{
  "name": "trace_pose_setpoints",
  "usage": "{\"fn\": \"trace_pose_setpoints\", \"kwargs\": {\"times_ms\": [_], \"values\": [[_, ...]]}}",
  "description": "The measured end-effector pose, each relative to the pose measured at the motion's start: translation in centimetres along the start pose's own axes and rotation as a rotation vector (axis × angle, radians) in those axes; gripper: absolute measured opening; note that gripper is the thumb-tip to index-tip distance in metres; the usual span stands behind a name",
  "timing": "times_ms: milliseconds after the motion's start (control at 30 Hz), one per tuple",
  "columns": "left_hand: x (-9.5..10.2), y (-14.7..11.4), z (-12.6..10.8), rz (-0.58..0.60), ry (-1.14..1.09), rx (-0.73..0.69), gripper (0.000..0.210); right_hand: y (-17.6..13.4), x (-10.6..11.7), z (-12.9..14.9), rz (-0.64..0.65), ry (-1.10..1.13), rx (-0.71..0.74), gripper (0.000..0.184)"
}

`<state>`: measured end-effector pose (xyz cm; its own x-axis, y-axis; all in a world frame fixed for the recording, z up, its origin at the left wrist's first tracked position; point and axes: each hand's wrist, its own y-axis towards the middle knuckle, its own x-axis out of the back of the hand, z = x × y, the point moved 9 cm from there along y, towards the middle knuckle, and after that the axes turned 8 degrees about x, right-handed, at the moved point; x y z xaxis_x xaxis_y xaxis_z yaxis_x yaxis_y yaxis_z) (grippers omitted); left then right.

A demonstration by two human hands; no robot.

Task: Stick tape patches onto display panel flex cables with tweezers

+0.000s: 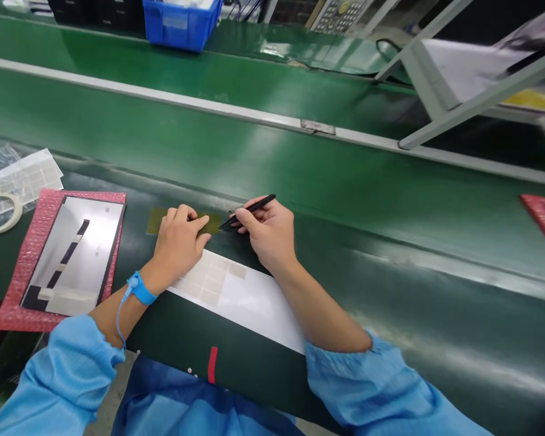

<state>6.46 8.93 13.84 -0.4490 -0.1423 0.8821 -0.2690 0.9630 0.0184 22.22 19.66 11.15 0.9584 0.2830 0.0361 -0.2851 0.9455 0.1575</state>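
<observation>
Two hands work on a green conveyor belt (300, 175): left hand (178, 242) presses olive tape (157, 221), right hand (267, 233) pinches black tweezers (249, 210).

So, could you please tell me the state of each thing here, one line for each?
left hand: fingers pressing down on the olive strip.
olive strip: flat on the green belt, partly covered.
right hand: gripping the black tweezers.
black tweezers: tips at the strip's end.
white sheet: flat, under both wrists.
panel: flat on pink wrap.
tape roll: lying flat.
</observation>
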Motion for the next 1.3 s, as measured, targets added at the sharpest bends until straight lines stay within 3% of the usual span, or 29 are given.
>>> {"fn": "trace_pose_setpoints", "kwargs": {"times_ms": [300,733,967,1167,1300], "values": [[-0.2,0.0,-0.6,0.020,0.011,0.001,0.030,-0.2,0.1,0.8,0.006,-0.073,0.000,0.035],[-0.2,-0.1,-0.5,0.021,-0.013,-0.016,0.028,1.3,-0.3,-0.5,0.050,-0.161,-0.151,0.043],[-0.1,0.0,-0.2,-0.009,-0.055,-0.028,0.028,1.3,-0.2,-0.3,0.010,-0.039,-0.118,0.040],[-0.1,0.4,0.6,-0.020,-0.048,-0.043,0.034,0.9,2.5,0.3,-0.075,0.136,-0.176,0.044],[1.4,0.3,0.7,-0.112,-0.069,-0.146,0.031,-0.6,7.9,1.1,-0.169,0.158,-0.187,0.049]]}}
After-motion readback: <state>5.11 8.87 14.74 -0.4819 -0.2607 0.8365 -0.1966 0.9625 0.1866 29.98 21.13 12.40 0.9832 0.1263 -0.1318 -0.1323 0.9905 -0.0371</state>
